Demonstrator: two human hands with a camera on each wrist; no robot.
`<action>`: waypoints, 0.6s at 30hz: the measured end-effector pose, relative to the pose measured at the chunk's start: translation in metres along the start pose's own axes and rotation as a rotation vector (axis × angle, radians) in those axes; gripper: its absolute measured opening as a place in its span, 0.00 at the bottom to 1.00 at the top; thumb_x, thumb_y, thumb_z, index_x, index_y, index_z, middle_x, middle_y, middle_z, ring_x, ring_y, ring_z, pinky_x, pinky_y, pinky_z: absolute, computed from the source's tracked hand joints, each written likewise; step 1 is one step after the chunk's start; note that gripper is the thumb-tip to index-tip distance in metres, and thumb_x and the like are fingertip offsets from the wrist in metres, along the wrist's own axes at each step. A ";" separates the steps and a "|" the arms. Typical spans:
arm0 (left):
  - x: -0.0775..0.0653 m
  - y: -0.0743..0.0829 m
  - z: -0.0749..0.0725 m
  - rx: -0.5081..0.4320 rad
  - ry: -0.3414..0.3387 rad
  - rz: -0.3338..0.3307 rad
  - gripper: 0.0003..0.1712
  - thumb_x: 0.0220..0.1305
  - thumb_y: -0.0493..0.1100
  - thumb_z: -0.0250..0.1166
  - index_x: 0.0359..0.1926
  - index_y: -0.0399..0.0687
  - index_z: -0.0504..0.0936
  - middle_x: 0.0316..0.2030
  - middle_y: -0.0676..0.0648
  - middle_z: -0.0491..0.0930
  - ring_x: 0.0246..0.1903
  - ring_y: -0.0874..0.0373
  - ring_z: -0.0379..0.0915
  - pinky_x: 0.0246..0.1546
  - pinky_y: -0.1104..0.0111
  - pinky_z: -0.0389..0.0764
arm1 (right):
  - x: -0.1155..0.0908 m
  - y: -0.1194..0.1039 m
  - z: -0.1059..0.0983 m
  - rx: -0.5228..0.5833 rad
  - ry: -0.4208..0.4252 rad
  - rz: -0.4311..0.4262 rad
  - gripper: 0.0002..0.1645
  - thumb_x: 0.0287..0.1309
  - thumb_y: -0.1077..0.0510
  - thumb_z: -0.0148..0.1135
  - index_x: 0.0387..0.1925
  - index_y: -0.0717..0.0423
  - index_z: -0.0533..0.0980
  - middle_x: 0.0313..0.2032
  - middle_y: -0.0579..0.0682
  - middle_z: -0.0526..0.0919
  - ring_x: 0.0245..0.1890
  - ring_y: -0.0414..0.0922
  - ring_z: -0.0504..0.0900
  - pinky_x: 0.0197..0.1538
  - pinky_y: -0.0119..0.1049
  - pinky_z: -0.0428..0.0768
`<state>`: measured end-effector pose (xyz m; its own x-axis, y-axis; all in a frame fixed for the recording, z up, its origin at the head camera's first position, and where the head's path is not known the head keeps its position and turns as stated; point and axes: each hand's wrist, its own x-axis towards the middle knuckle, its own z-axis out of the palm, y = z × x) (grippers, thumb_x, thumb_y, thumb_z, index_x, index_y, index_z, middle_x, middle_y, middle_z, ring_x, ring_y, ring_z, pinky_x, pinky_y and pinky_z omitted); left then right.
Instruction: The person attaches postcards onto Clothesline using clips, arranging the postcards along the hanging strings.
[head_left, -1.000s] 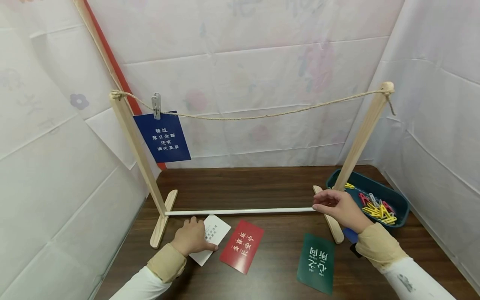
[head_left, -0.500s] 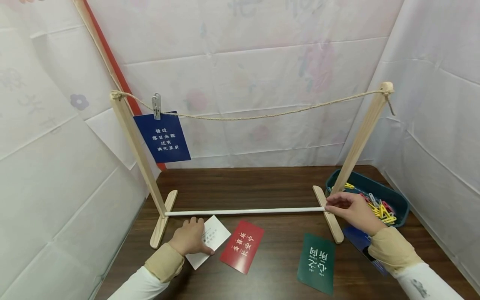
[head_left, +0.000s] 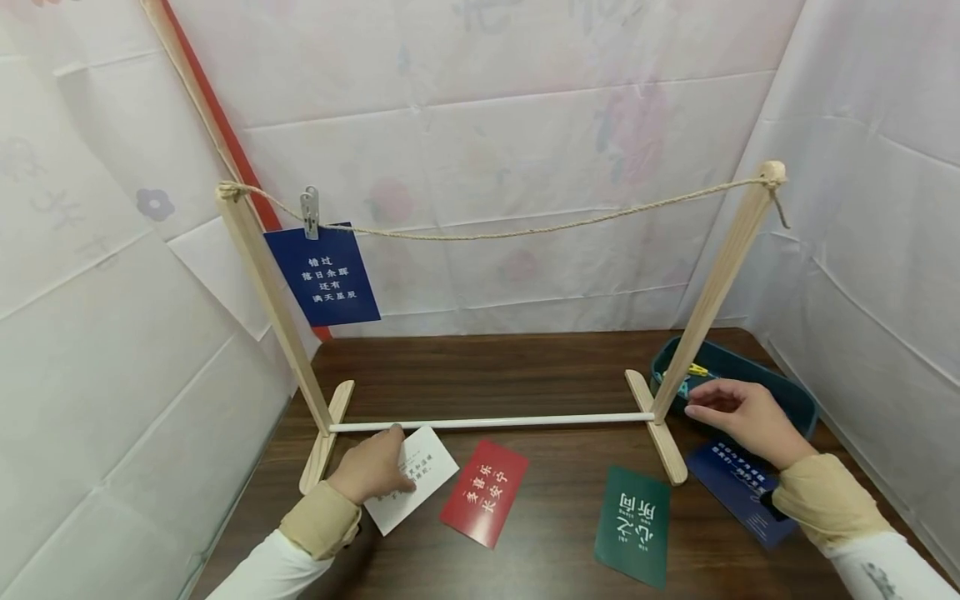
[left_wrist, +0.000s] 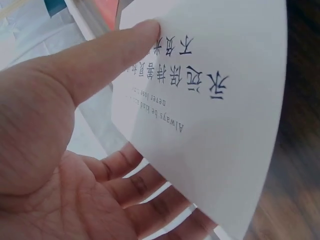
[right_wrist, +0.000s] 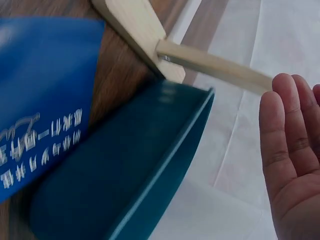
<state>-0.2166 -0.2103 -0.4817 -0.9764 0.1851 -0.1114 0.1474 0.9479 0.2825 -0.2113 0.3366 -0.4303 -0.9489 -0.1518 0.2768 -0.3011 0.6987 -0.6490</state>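
My left hand (head_left: 372, 464) is at the left side of a white card (head_left: 427, 467) with dark printed characters. In the left wrist view the thumb (left_wrist: 115, 52) lies across the card's printed face, while the other fingers (left_wrist: 145, 192) reach behind its edge, so the card is pinched. My right hand (head_left: 746, 417) hovers over the dark green basket (head_left: 798, 400), holding nothing, its fingers loosely extended in the right wrist view. A yellow clip (head_left: 699, 370) shows inside the basket; the hand hides much of the interior.
A rope (head_left: 510, 237) spans a wooden stand (head_left: 708, 300); a metal clip (head_left: 310, 212) holds a blue card (head_left: 326, 279) on it. On the table lie a red card (head_left: 486, 493), a green card (head_left: 633, 525) and another blue card (head_left: 731, 483). A white bar (head_left: 487, 422) joins the stand's feet.
My right hand has moved right, from beside the stand's right foot to over the basket, uncovering the blue card there. My left fingers have drawn in on the white card, which shifted slightly left.
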 end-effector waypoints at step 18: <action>0.003 0.005 -0.014 -0.061 0.052 0.038 0.21 0.43 0.44 0.77 0.36 0.47 0.75 0.23 0.52 0.72 0.19 0.59 0.68 0.19 0.65 0.70 | 0.007 0.016 -0.028 -0.085 0.018 0.040 0.15 0.57 0.51 0.67 0.41 0.57 0.80 0.34 0.51 0.83 0.30 0.40 0.80 0.30 0.31 0.78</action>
<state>-0.2213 -0.2085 -0.4670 -0.9774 0.2052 -0.0505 0.1759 0.9226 0.3434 -0.2206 0.3667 -0.4190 -0.9580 -0.1104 0.2645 -0.2527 0.7608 -0.5978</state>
